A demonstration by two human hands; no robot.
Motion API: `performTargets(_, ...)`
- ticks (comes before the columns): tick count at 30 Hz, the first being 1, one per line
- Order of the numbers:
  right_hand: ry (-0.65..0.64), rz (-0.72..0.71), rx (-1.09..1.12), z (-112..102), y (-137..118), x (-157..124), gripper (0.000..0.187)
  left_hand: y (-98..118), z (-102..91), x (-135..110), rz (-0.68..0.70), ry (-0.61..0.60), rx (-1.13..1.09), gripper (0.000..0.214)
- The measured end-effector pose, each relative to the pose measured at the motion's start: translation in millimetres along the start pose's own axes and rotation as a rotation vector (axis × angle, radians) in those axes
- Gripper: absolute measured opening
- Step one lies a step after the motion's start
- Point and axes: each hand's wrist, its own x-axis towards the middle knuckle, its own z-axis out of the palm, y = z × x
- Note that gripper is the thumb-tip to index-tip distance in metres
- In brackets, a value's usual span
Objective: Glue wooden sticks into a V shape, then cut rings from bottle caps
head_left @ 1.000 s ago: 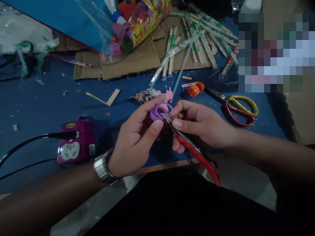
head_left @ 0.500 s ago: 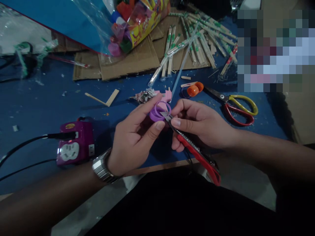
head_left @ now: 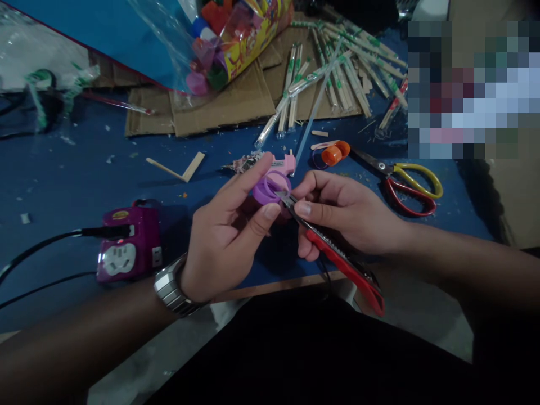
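My left hand (head_left: 230,230) pinches a small purple plastic cap (head_left: 270,188) between forefinger and thumb, its open side facing up. A steel watch (head_left: 171,284) sits on that wrist. My right hand (head_left: 346,216) grips a red utility knife (head_left: 341,261); the short blade tip rests against the cap's rim. Both hands hover just above the blue tabletop (head_left: 76,174) near its front edge.
A purple power socket (head_left: 129,244) with black cables lies left. Scissors with yellow and red handles (head_left: 405,183), an orange cap (head_left: 335,153), a pink piece (head_left: 284,163), wrapped chopsticks (head_left: 333,73), cardboard (head_left: 228,107) and a bag of coloured caps (head_left: 223,39) lie beyond.
The cap has turned slightly in my left fingers, and the knife's rear end has dropped a little to the right. Hands stay in the same place.
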Motion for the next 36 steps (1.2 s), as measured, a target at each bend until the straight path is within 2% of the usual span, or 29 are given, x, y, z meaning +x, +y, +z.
performTargets(6, -0.008, 0.002, 0.020, -0.6, 0.6, -0.5, 0.034, 1.9, 0.3, 0.0, 0.005, 0.001, -0.020, 0.055)
performTargets(15, -0.016, 0.017, -0.002, -1.5, 0.8, 0.4, 0.036, 1.1, -0.5, -1.2, 0.042, -0.020, 0.103, 0.057)
performTargets(20, -0.027, 0.008, -0.036, -1.6, -0.6, 0.0, 0.039, 5.2, 0.1, 1.2, 0.016, 0.014, 0.084, 0.052)
performTargets(28, -0.017, -0.001, -0.017, -1.1, -1.1, 1.1, 0.040, -1.1, -1.2, 2.1, 0.011, 0.038, 0.030, 0.054)
performTargets(36, -0.007, 0.014, 0.015, -0.4, 0.2, 1.4, 0.038, 2.1, 1.4, -0.1, 0.028, -0.020, 0.034, 0.055)
